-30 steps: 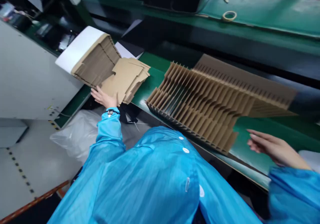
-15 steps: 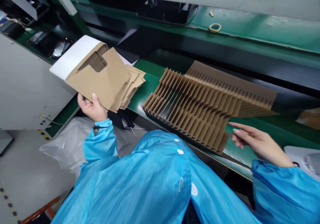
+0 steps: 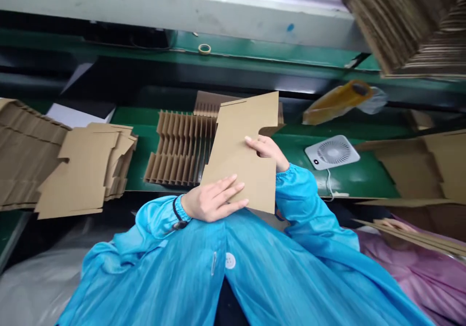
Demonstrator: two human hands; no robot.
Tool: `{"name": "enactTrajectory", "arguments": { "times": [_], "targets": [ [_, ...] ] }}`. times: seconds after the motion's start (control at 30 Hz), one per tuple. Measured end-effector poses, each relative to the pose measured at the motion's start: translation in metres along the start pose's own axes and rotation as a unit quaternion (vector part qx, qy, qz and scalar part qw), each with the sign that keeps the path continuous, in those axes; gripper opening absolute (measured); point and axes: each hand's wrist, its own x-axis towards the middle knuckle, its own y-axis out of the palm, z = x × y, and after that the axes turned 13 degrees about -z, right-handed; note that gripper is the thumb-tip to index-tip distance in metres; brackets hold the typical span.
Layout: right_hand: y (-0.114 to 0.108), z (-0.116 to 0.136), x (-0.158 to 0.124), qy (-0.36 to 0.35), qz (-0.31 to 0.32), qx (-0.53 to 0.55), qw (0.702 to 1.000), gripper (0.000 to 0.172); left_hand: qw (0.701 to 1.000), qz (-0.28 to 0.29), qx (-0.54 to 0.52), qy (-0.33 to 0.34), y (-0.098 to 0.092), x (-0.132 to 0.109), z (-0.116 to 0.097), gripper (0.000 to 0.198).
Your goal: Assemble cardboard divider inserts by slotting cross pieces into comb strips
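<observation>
A flat brown cardboard sheet [image 3: 240,170] with notched edges is tilted in front of my body. My right hand [image 3: 269,150] grips its right side at the notch, thumb on the upper face and fingers hidden behind. My left hand [image 3: 216,200] lies on the sheet's lower left part with fingers stretched and spread; its thumb is not visible. Behind the sheet, a slotted cardboard divider grid [image 3: 178,146] stands on the green bench, partly covered. To the left lies a loose pile of similar notched sheets [image 3: 85,165].
Folded cardboard [image 3: 25,156] sits at the far left. A small white fan [image 3: 333,152] and a yellow tape roll [image 3: 338,102] in plastic are on the right. Stacked cardboard [image 3: 411,20] overhangs at upper right. A co-worker in pink [image 3: 425,277] holds cardboard at lower right.
My left hand has left the pile on the left and now lies on a sheet in front of me. My right hand has moved left from beside the grid and grips that sheet. The view has turned right.
</observation>
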Motion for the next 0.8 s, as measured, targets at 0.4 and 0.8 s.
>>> {"name": "enactTrajectory", "arguments": {
  "times": [0.4,0.8],
  "targets": [
    [-0.143,-0.002,0.023,0.091,-0.077,-0.253,0.96,0.025,0.944,0.291,-0.037,-0.148,0.101,-0.032,0.008,0.055],
    [-0.114,0.0,0.069,0.099,-0.014,-0.366,0.925,0.013,0.954,0.273,-0.01,-0.126,0.101,-0.037,0.008,0.045]
  ]
}}
